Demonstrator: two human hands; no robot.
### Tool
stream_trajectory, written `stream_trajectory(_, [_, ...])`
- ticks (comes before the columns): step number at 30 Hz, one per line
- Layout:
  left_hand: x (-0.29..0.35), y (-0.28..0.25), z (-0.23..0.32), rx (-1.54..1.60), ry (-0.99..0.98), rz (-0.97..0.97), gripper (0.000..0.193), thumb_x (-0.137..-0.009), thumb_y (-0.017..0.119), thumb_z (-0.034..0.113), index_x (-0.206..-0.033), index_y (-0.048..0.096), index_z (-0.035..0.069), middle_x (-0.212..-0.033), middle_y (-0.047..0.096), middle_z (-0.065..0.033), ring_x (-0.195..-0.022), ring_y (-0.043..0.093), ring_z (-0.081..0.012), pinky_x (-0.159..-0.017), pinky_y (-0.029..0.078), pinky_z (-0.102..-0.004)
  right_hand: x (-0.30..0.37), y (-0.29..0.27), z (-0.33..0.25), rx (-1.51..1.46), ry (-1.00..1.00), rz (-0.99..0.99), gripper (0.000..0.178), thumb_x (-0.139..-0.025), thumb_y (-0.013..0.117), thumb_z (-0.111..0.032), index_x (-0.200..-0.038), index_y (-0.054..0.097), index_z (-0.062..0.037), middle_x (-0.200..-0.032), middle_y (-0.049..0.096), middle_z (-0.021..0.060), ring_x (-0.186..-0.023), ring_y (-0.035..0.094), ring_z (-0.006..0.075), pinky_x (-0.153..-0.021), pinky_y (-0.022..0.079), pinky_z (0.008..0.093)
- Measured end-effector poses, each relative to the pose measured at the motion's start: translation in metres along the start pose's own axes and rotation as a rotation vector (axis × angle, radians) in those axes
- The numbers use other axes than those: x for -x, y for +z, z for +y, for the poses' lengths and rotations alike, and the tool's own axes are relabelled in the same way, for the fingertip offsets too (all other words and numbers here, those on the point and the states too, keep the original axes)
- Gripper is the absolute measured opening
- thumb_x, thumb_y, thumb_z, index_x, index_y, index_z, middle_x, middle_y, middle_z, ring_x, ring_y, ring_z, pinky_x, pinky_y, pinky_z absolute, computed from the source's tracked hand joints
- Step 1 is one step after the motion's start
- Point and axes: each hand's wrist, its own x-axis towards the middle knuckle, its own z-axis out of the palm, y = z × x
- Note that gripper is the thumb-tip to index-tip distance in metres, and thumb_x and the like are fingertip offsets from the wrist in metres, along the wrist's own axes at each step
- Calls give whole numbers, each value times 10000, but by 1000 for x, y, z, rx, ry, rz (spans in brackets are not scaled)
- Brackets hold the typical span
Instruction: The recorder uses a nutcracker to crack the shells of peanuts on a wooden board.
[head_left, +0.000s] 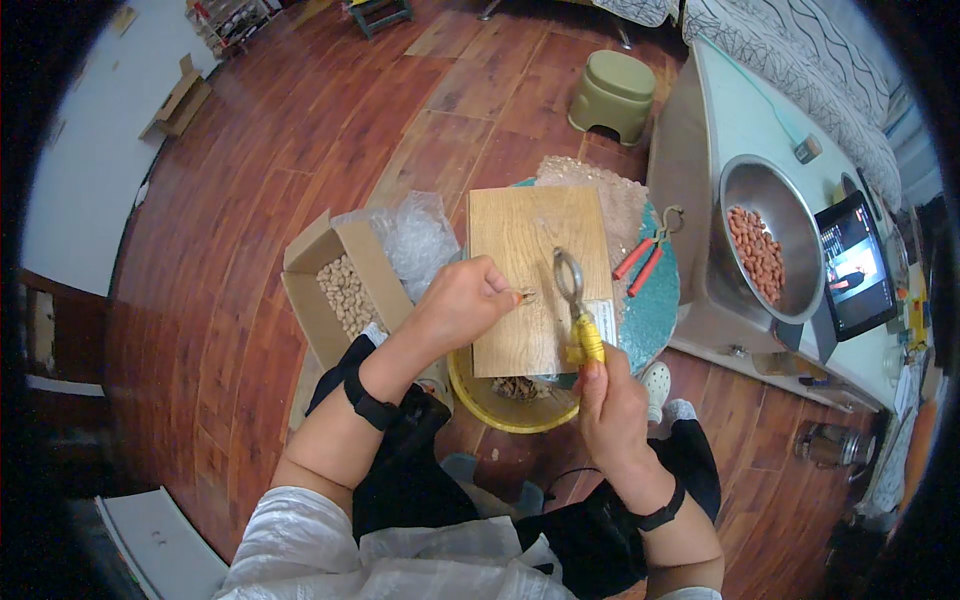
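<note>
My left hand (463,305) is over the left part of a wooden board (500,230), thumb and fingers pinched together. At its fingertips is a small brownish peanut (528,296); whether it is whole or a piece is too small to tell. My right hand (612,405) is wrapped round the yellow-taped handles of metal pliers (570,280) with a looped, oval head. The pliers point away from me above the board's right side. Under the board sits a yellow basin (520,425), with brownish shells (520,388) showing in it.
On the left stands a cardboard box (305,255) of unshelled peanuts (346,298), beside clear plastic wrap (415,235). Red-handled pliers (650,255) lie right of the board. A steel bowl (735,180) of reddish kernels (757,250) and a tablet (858,270) are on the cabinet. A green stool (612,90) stands beyond.
</note>
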Motion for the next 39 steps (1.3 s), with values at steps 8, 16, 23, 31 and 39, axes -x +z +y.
stream_trajectory(8, [0, 0, -2, 6, 17, 6, 230, -795, 728, 198, -796, 616, -3, -692, 629, -64, -627, 578, -121, -555, 470, -303, 0, 1, -2, -57, 27, -14, 204, -981, 438, -195, -1041, 490, -7, -671, 569, 277, -641, 576, 491, -547, 446, 541])
stream_trajectory(16, [0, 0, -4, 0, 37, 5, 234, -796, 724, 202, -801, 619, -7, -692, 629, -70, -628, 581, -127, -556, 471, -303, -7, -7, 3, -53, 32, 30, 217, -982, 452, -196, -1086, 508, -14, -668, 591, 237, -618, 600, 446, -527, 457, 501])
stream_trajectory(23, [2, -1, -4, 5, 40, -11, 227, -803, 715, 200, -815, 617, -5, -703, 633, -74, -636, 585, -128, -567, 476, -305, -33, -17, 18, 306, -125, 307, 366, -920, 545, -173, -1247, 486, -21, -880, 595, 204, -825, 591, 357, -706, 443, 459])
stream_trajectory(31, [6, 1, -1, 43, 23, -17, 209, -805, 718, 177, -850, 621, -1, -714, 632, -56, -649, 579, -112, -580, 480, -292, -45, -3, 29, 467, -147, 361, 516, -813, 664, -175, -1254, 459, -2, -990, 531, 184, -926, 501, 348, -793, 376, 445])
stream_trajectory(39, [8, 2, -1, 88, 6, -26, 240, -808, 736, 201, -869, 647, -13, -715, 628, -36, -661, 569, -89, -591, 476, -274, -48, 10, 26, 543, -213, 360, 534, -768, 699, -177, -1228, 484, -15, -1073, 538, 167, -972, 495, 348, -834, 377, 451])
